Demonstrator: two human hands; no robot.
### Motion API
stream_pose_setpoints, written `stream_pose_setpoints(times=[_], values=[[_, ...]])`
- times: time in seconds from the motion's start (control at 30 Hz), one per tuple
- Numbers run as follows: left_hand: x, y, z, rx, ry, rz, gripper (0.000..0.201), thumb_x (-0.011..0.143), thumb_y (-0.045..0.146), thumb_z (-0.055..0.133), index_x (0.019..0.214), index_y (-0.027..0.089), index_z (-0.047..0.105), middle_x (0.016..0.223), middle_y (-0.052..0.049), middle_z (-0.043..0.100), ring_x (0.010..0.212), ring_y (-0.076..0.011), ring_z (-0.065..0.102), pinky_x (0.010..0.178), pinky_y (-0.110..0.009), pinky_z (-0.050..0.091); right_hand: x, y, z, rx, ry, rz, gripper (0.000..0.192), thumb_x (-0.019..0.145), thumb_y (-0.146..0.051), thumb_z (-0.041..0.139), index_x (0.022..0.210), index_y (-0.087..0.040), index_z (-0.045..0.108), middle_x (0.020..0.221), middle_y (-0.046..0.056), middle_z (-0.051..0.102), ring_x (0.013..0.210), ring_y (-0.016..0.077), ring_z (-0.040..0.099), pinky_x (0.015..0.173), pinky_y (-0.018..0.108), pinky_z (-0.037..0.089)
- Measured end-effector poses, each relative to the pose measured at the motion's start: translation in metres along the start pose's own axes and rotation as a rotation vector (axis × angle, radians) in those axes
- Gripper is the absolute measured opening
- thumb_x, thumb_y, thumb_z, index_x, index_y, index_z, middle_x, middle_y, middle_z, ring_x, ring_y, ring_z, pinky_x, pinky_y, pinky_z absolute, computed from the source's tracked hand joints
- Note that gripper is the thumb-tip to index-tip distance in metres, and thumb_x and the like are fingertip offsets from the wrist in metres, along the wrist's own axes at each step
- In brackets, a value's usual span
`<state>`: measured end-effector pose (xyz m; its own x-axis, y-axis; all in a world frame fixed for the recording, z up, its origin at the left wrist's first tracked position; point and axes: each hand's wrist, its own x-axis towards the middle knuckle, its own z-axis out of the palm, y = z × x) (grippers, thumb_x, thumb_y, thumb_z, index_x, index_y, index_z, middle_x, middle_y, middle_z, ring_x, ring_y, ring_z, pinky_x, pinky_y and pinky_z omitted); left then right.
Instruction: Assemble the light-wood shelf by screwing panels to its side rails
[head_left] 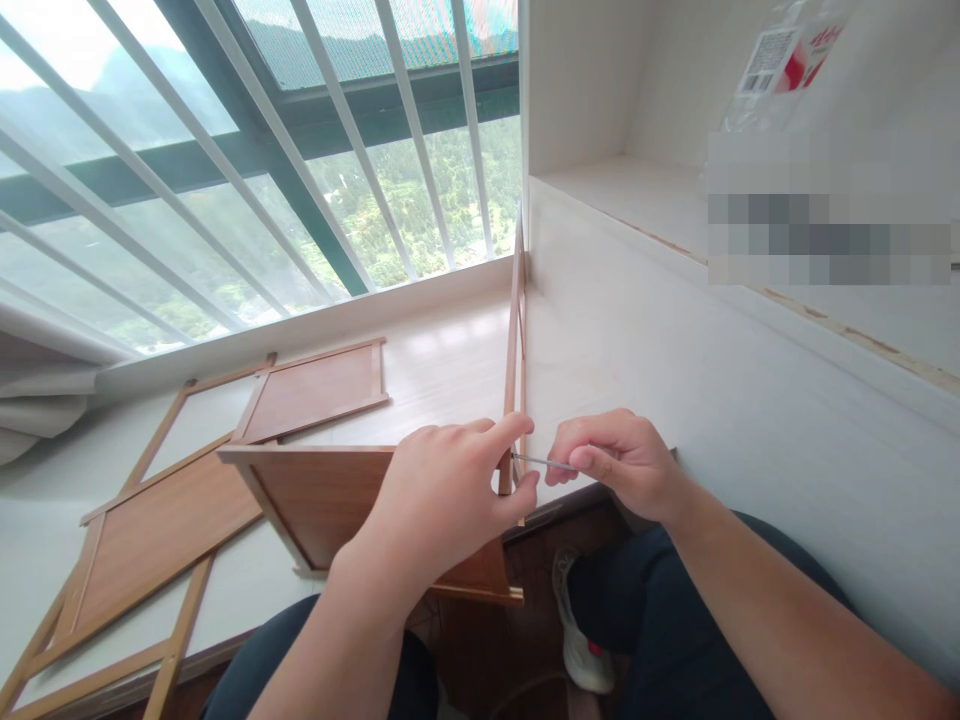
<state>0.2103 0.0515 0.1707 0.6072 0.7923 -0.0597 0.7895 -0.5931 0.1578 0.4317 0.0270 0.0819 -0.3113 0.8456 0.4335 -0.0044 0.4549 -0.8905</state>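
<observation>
My left hand (450, 475) is closed over the edge of a brown wooden shelf panel (322, 500), its thumb and index finger curved around an upright wooden frame (514, 355) where the two meet. Between the thumb and fingers of my right hand (619, 460) is a thin metal Allen key (544, 461). Its far end touches the frame's post, between the left thumb and index finger. The frame leans upright against the white side wall. The left palm hides part of the panel's edge.
On the white window ledge (442, 370) lie another wooden frame (161, 440) and wooden panels (319, 390). A barred window (300, 150) rises behind. A white shelf (600, 195) with a clear plastic bottle (787, 60) stands right. My legs and a shoe (581, 640) are below.
</observation>
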Motion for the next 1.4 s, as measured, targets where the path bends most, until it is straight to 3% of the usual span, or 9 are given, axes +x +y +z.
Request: stream_pose_setpoints(times=[0.17, 0.37, 0.6, 0.8, 0.93, 1.1, 1.23, 1.4], values=[[0.004, -0.001, -0.004, 0.029, -0.059, 0.016, 0.032, 0.089, 0.038, 0.067, 0.120, 0.032, 0.069, 0.073, 0.006, 0.074, 0.061, -0.0158, 0.064, 0.059, -0.027, 0.028, 0.002, 0.001, 0.008, -0.025, -0.011, 0.058, 0.044, 0.106, -0.046, 0.064, 0.077, -0.016, 0.077, 0.071, 0.005, 0.076, 0.065, 0.0135, 0.069, 0.067, 0.024, 0.054], [0.011, 0.001, 0.006, 0.037, 0.002, 0.091, 0.016, 0.091, 0.027, 0.060, 0.105, 0.031, 0.068, 0.076, 0.006, 0.076, 0.071, -0.0178, 0.068, 0.060, -0.027, 0.025, 0.003, 0.004, 0.017, 0.063, 0.032, 0.158, 0.038, 0.101, -0.046, 0.071, 0.078, -0.017, 0.077, 0.072, 0.005, 0.078, 0.068, 0.0157, 0.073, 0.070, 0.025, 0.060], [0.011, 0.000, 0.005, 0.034, 0.025, 0.107, 0.003, 0.087, 0.024, 0.059, 0.090, 0.026, 0.060, 0.080, 0.004, 0.076, 0.070, -0.0170, 0.066, 0.060, -0.028, 0.023, 0.002, 0.016, 0.033, 0.186, 0.152, 0.142, 0.026, 0.090, -0.040, 0.085, 0.084, -0.017, 0.072, 0.083, 0.005, 0.077, 0.077, 0.0175, 0.073, 0.076, 0.030, 0.061], [0.010, 0.000, 0.006, 0.025, 0.031, 0.100, 0.004, 0.088, 0.026, 0.060, 0.092, 0.026, 0.061, 0.075, 0.004, 0.073, 0.068, -0.0163, 0.065, 0.061, -0.027, 0.028, 0.006, 0.012, 0.026, 0.048, 0.163, 0.129, 0.023, 0.092, -0.039, 0.082, 0.085, -0.018, 0.074, 0.083, 0.003, 0.075, 0.081, 0.0173, 0.070, 0.080, 0.031, 0.057], [0.009, -0.002, 0.005, -0.006, 0.034, 0.106, 0.019, 0.090, 0.024, 0.060, 0.108, 0.029, 0.066, 0.075, 0.005, 0.072, 0.067, -0.0152, 0.063, 0.062, -0.026, 0.034, 0.007, 0.010, 0.017, 0.048, 0.251, 0.179, 0.026, 0.097, -0.041, 0.076, 0.087, -0.018, 0.074, 0.077, 0.002, 0.073, 0.074, 0.0155, 0.068, 0.074, 0.029, 0.055], [0.006, -0.016, 0.002, -0.116, 0.032, 0.182, 0.047, 0.090, 0.011, 0.059, 0.131, 0.032, 0.066, 0.085, 0.002, 0.073, 0.081, -0.0160, 0.068, 0.070, -0.025, 0.046, 0.006, 0.013, 0.013, 0.051, 0.292, 0.225, 0.029, 0.095, -0.045, 0.078, 0.085, -0.018, 0.073, 0.071, 0.000, 0.070, 0.068, 0.0147, 0.066, 0.070, 0.028, 0.054], [0.002, -0.037, -0.002, -0.263, 0.024, 0.176, 0.044, 0.094, 0.016, 0.059, 0.134, 0.030, 0.069, 0.090, 0.001, 0.075, 0.080, -0.0134, 0.071, 0.077, -0.024, 0.054, 0.006, 0.015, 0.012, -0.008, 0.217, 0.266, 0.031, 0.097, -0.047, 0.075, 0.087, -0.018, 0.073, 0.075, 0.002, 0.072, 0.072, 0.0160, 0.067, 0.070, 0.029, 0.054], [0.001, -0.048, -0.012, -0.330, 0.033, 0.151, 0.038, 0.093, 0.020, 0.063, 0.128, 0.029, 0.074, 0.097, 0.002, 0.078, 0.084, -0.0129, 0.071, 0.082, -0.023, 0.056, 0.006, 0.020, 0.020, -0.152, -0.073, 0.295, 0.039, 0.089, -0.053, 0.083, 0.105, -0.021, 0.068, 0.096, 0.005, 0.075, 0.087, 0.0188, 0.069, 0.073, 0.029, 0.054]])
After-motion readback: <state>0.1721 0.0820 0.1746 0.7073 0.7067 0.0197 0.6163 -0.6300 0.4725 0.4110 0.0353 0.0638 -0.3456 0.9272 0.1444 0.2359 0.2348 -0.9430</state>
